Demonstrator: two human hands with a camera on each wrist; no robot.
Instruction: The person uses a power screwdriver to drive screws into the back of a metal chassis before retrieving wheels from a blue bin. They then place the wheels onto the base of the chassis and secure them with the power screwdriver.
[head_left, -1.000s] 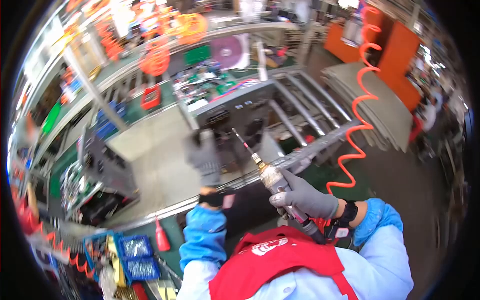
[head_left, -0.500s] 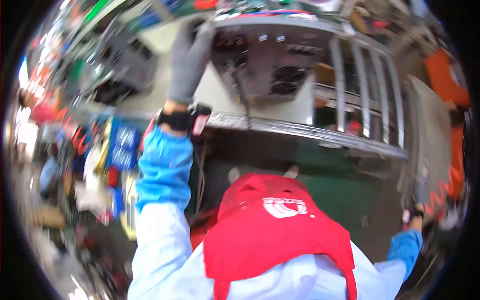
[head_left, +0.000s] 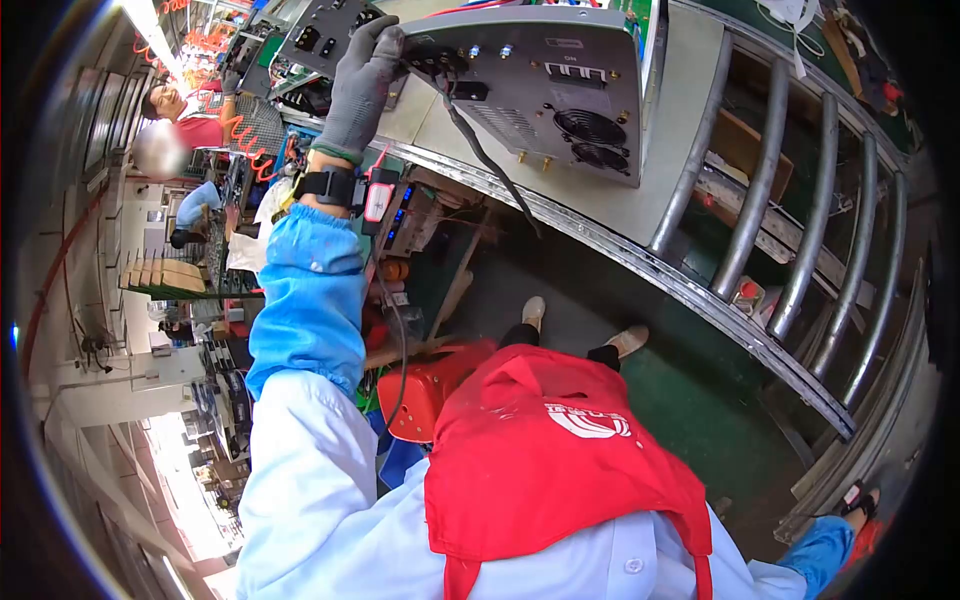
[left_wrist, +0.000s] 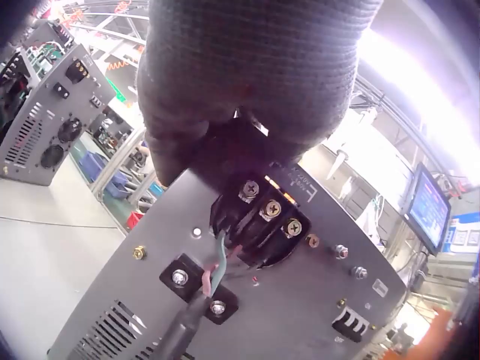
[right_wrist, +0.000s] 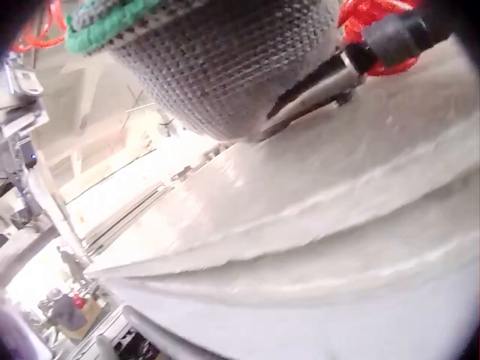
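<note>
- Standing on the bench [head_left: 685, 110], our grey metal cabinet [head_left: 525, 85] looks heavy and stiff; we'd take hold by lower corners, sparing the 2 fans [head_left: 590, 125].
- Pale sheets [right_wrist: 322, 195] lie beneath our right hand [right_wrist: 225, 67]; we can't tell whether it grips the tool [right_wrist: 337, 81] there.
- Our left hand [head_left: 357, 88] curls round the cabinet's top corner.
- A dangling black cable [head_left: 487, 162] could snag.

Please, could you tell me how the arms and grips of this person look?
The left grip wears a grey knitted glove with a green edge. A black wrist strap carries a small red-and-white device; a dark cable hangs below it. Further up come a bright blue oversleeve and a pale shirt sleeve. The right grip has similar green-edged grey knit, and its arm another blue oversleeve.
</note>
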